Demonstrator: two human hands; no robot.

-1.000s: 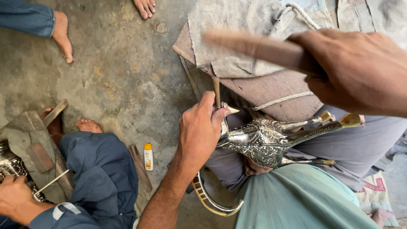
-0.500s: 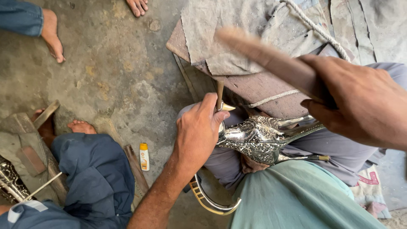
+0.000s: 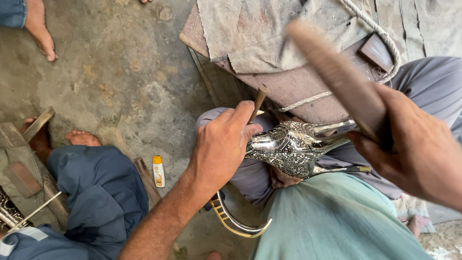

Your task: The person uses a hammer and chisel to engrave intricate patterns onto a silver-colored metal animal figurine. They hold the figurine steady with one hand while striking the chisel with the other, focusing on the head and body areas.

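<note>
The left hand [image 3: 219, 144] had its fingers [image 3: 240, 113] clamped around a thin punch [image 3: 258, 102], which stood nearly upright with its tip hidden behind the fingers, against an ornate silver metal piece [image 3: 293, 147] lying across the person's lap. The right hand [image 3: 414, 149], just right of that piece, had its fingers closed tight on a wooden handle [image 3: 337, 72], raised and blurred above the silver. Beyond the left fingers lay a worn cloth [image 3: 250, 33] over a board. Left of the left forearm, on the concrete floor [image 3: 106, 72], a small white tube with an orange-yellow cap [image 3: 158, 171] lay beside another person's blue trouser leg [image 3: 96, 192].
</note>
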